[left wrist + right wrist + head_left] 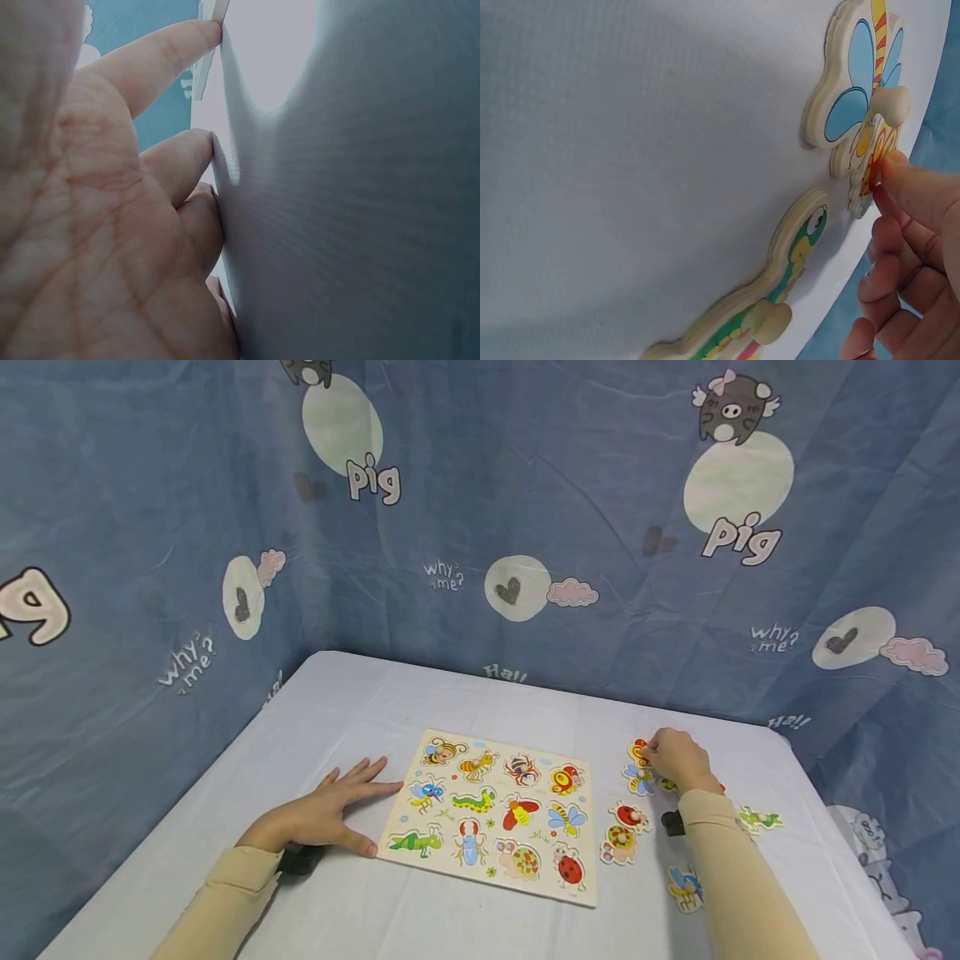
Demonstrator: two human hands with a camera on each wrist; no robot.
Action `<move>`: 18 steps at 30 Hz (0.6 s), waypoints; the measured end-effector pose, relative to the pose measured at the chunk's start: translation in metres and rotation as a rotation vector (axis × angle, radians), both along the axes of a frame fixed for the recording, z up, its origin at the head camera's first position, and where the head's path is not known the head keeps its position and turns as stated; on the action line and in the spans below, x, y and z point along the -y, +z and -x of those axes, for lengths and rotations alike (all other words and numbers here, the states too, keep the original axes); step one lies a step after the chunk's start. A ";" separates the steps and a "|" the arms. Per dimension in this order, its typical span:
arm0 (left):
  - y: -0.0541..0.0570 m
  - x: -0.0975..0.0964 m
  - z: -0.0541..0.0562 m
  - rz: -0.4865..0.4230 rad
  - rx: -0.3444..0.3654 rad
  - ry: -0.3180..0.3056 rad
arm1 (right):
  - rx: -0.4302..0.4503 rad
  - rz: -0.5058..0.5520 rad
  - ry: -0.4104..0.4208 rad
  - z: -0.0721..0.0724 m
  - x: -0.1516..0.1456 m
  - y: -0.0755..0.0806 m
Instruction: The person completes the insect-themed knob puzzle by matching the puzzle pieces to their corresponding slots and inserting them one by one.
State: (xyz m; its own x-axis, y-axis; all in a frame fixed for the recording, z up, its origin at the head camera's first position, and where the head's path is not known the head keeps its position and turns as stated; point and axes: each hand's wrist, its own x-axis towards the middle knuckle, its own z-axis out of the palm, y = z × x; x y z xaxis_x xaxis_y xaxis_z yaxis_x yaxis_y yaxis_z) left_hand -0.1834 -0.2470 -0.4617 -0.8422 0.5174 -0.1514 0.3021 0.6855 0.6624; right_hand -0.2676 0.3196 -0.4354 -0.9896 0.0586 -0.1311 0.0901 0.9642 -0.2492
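Observation:
A wooden peg puzzle board (546,881) printed with insects lies on the table. At its left edge rests my left hand (318,810), palm down with fingers spread, index finger and thumb at the board. In the left wrist view the index fingertip meets the board's edge (219,13), and the other fingertips touch the white cloth. My right hand (681,758) pinches a red and yellow insect puzzle piece (875,161) between thumb and index finger. Right beside it lies a blue-winged dragonfly piece (638,779). Nearer the wrist is a green caterpillar piece (791,259) with a round knob.
Between the board and my right arm lie a ladybug piece (630,816) and a snail piece (619,843). A blue mosquito piece (684,889) is partly behind the sleeve. Further right is a green grasshopper piece (761,818). A blue printed curtain (450,510) hangs behind the table.

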 end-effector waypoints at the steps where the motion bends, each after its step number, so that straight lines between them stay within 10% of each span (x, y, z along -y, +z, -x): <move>1: 0.000 0.000 0.000 -0.001 0.000 0.000 | 0.005 0.013 -0.006 0.000 0.000 0.000; 18: 0.000 0.000 0.000 0.003 -0.005 0.000 | -0.029 0.157 -0.026 -0.001 -0.008 -0.007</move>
